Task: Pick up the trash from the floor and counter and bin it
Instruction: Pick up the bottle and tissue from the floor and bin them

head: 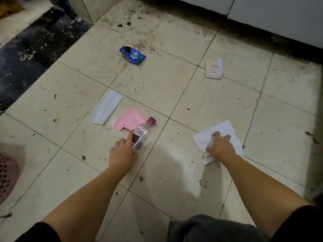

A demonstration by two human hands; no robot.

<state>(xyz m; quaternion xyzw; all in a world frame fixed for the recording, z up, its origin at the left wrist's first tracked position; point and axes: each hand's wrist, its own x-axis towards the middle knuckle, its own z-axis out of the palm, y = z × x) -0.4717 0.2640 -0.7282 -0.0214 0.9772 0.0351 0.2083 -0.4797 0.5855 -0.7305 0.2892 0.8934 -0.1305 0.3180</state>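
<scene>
Crouched over a grimy tiled floor (201,95), a person closes the left hand (123,153) round a clear plastic bottle (141,133) (purple cap, lying beside a pink scrap (128,121)) while the right hand (220,145) clutches crumpled white paper (225,130), a blue wrapper (133,55) lying beyond

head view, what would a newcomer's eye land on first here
Likely the two hands low on the dirty tiled floor: the left hand on a clear bottle with a purple cap, the right hand gripping white paper. Then the colours: a pink piece beside the bottle and a blue wrapper farther off.
</scene>
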